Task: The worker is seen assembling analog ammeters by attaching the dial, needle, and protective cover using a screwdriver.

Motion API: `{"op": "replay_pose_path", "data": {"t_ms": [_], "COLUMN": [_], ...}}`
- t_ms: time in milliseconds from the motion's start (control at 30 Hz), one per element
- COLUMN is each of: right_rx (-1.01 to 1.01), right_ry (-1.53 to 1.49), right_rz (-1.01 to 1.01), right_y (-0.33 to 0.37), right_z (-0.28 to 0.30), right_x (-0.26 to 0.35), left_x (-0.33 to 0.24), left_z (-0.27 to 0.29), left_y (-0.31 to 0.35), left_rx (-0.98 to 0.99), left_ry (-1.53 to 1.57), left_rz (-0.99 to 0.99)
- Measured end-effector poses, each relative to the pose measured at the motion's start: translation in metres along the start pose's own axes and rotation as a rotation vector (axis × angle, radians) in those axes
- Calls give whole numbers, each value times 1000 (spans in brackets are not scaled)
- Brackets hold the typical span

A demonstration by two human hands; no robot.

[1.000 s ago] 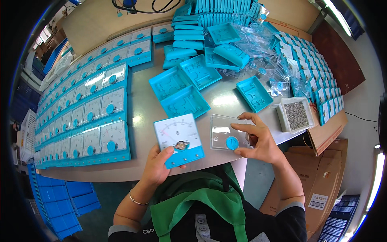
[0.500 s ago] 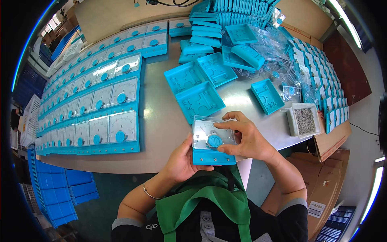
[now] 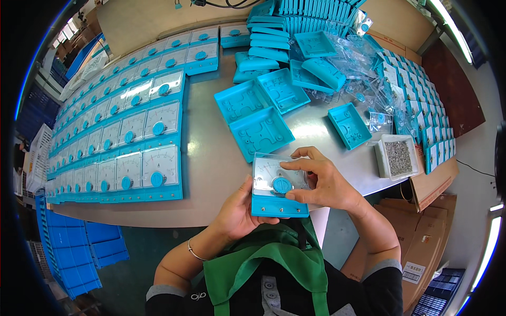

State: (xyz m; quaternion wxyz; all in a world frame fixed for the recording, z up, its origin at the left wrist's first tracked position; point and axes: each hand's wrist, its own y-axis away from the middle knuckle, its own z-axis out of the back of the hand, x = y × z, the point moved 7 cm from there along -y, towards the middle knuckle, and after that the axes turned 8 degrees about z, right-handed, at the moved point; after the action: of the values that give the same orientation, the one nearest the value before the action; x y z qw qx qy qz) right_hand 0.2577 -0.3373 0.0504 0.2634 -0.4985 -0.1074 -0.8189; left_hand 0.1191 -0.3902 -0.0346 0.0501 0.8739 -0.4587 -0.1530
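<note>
Here, the left hand's grip [image 3: 241, 213] holds a rectangular teal-and-white meter [image 3: 279, 206], the right hand's grip [image 3: 329, 181] its clear plastic cover [image 3: 266, 179]. Leftward, grey metal tabletop [image 3: 205, 163] lies bare to its edge.

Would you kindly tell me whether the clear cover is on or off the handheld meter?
On: the clear cover lies over the dial of the meter; whether it is fully seated, I cannot tell.

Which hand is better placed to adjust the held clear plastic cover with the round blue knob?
Probably the right hand: its fingers are on the clear plastic cover. The left hand supports the blue rectangular meter base from left and below.
</note>
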Motion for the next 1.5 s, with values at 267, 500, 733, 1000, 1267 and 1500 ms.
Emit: {"op": "replay_pose_path", "data": {"t_ms": [267,500,733,1000,1267,1500], "right_rx": [-23,-105,-139,-182,-152,-246], "right_ry": [46,369,-583,-1105,-693,-775], "right_rz": [99,338,-197,-212,-165,-126], "right_y": [19,37,57,43,45,49], "right_z": [3,-2,-24,-36,-64,-58], "right_x": [24,32,-28,-36,-50,-48], "left_x": [1,2,0,-11,-4,6], "left_z": [-35,-23,-23,-25,-24,-31], "left_y": [4,-1,3,12,14,12], "left_rx": [-161,-192,-163,-138,-127,-98], "left_ry": [-317,-608,-650,-618,-451,-438], "left_rz": [-172,-237,-222,-163,-168,-133]}}
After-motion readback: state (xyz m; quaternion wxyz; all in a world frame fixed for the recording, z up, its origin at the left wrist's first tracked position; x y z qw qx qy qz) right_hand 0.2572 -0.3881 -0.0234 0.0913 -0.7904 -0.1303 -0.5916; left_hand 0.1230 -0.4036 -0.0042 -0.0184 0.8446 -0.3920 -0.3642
